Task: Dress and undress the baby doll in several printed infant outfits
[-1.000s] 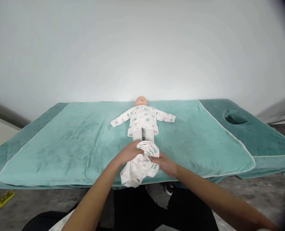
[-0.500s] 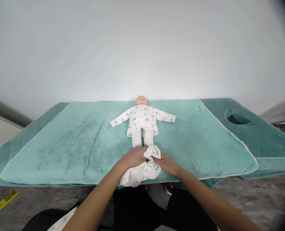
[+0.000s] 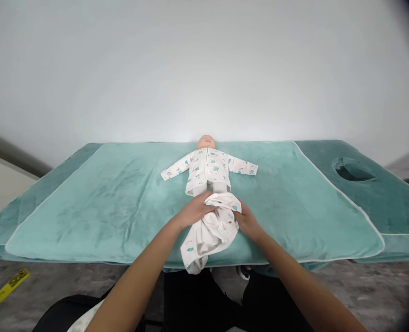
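A baby doll (image 3: pixel 207 141) lies on its back, head toward the wall. It wears a white patterned jacket (image 3: pixel 207 167) with the sleeves spread to both sides. Below the jacket hem, only the upper part of its white legs (image 3: pixel 220 186) shows. Bunched white patterned baby pants (image 3: pixel 214 230) cover the lower legs, one end hanging over the near edge. My left hand (image 3: pixel 195 210) grips the pants' gathered opening from the left, fingers closed on the fabric. On the other side, my right hand (image 3: pixel 248 221) is closed on the same opening. Some fingertips are hidden in the cloth.
A green padded bed (image 3: pixel 87 198) carries the doll and stands against a white wall (image 3: pixel 204 69). Toward its right end is a face hole (image 3: pixel 354 170). A black seat (image 3: pixel 62 313) stands at the lower left, near yellow floor tape (image 3: pixel 6 291).
Both hands have moved up the doll's legs with the pants, whose opening is wider now. More of the legs is covered. The view has shifted slightly.
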`<control>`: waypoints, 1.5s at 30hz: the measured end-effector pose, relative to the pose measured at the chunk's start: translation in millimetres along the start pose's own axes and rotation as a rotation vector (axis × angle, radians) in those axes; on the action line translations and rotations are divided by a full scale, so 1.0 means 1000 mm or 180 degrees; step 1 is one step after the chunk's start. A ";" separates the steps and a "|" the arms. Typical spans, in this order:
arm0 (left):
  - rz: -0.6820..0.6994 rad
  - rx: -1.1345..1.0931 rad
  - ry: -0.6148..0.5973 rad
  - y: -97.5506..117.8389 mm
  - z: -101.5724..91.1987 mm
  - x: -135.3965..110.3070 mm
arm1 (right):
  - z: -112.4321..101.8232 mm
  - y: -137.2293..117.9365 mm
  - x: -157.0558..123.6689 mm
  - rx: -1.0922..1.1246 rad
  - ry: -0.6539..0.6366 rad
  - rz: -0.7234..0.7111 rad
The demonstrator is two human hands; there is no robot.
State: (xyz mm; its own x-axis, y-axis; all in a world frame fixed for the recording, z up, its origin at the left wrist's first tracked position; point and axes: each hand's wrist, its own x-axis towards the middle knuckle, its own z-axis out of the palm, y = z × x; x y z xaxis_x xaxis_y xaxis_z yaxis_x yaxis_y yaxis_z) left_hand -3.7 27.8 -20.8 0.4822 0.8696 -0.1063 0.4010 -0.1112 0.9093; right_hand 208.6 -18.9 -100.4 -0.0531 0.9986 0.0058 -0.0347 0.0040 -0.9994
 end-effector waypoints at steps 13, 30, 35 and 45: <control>-0.0198 -0.0060 0.0420 0.011 -0.030 0.043 | -0.005 0.023 0.082 0.0215 0.0281 -0.0067; 0.0459 -0.1494 0.0367 0.003 -0.022 0.008 | 0.005 -0.107 0.050 -0.0900 -0.1670 -0.0347; 0.0420 -0.1285 0.1197 0.009 -0.020 0.016 | 0.040 -0.086 0.054 -0.0194 -0.0861 0.0325; 0.0033 -0.1555 0.0163 -0.021 -0.023 -0.009 | 0.033 -0.084 0.059 0.0492 -0.0994 0.0592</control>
State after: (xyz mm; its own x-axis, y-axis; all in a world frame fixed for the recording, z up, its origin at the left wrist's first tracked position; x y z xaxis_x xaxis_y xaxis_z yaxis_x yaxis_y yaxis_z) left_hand -34.6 33.1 -30.0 0.4406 0.8935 -0.0874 -0.0219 0.1080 0.9939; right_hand 175.2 38.0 -15.4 -0.3728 0.9172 -0.1408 -0.1446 -0.2073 -0.9675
